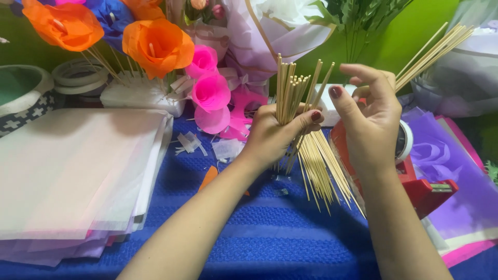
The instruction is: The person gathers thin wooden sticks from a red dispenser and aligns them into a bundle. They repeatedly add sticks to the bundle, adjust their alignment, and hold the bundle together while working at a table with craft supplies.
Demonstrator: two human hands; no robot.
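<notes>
Both forearms rise from the bottom edge over a blue woven cloth [270, 243]. Her left hand [275, 132] is closed in a fist around a bundle of thin wooden skewers [293, 91], thumb pressed across the front; the sticks stand nearly upright above the fist and fan out below it toward the cloth, held in the air at the middle of the table. Her right hand [371, 122] hovers just beside them, fingers loosely curled and apart, and I cannot tell whether the fingertips touch a stick. Behind that hand sits a red tape dispenser [423, 189], its roll mostly hidden by the palm. A second sheaf of skewers [436, 49] slants up to the right, its lower end hidden behind the hand.

To the left lies a stack of translucent white paper sheets [78, 171], coloured edges peeping out underneath. Purple paper [456, 171] spreads at the right, cut off by the edge. Farther back, 2 orange paper flowers [155, 46] on sticks stand in a white foam block [140, 96], with pink paper flowers [210, 93] beside it. A grey bowl [23, 101] is cut off at the left; its contents cannot be made out.
</notes>
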